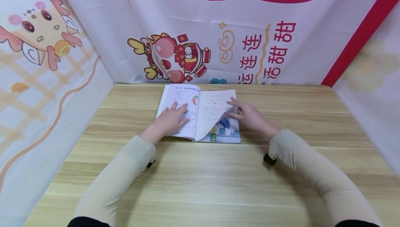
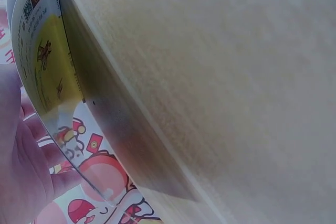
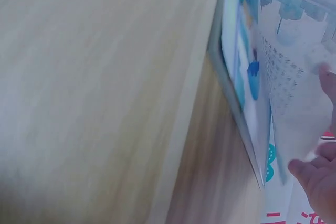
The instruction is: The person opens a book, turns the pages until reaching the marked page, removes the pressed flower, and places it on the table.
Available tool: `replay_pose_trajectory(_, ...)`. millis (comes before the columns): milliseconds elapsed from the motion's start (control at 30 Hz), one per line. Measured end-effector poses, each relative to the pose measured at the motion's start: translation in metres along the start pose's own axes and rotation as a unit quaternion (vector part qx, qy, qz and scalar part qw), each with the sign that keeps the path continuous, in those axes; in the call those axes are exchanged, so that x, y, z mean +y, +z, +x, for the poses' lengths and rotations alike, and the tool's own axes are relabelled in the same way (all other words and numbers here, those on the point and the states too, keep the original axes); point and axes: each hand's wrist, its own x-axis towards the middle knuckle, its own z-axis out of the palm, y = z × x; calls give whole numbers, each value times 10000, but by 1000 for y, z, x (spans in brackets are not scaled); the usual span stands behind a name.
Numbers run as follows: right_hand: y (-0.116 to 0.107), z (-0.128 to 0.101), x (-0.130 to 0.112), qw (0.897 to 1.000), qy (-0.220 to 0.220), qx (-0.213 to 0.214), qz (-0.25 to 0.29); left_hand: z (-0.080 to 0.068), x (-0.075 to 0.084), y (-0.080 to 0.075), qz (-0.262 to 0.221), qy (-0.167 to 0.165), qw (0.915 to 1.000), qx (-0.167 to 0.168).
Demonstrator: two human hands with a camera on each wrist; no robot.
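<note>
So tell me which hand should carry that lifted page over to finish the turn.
Probably the right hand: its fingers already lift the curling page of the book. The left hand lies flat on the left-hand page, holding the book down.

Bare table (image 1: 200, 185); banner walls (image 1: 93, 39) seemingly close.

You wore long, close-fitting sleeves of pale beige on both arms, each ending at the wrist. A black cuff or layer showed at the upper arms. A small black device sat under each wrist; both hands were bare.
</note>
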Motion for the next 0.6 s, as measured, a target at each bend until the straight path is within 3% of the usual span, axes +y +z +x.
replay_pose_trajectory(200,3,6,-3,9959,270,266,825,0,1,0,-2,10,10000,7)
replay_pose_trajectory(400,7,9,-8,9824,93,276,1847,-1,2,-3,-96,-44,9999,-64)
replay_pose_trajectory(600,15,11,-17,9817,-268,63,1886,0,1,-3,-272,-35,9996,-39)
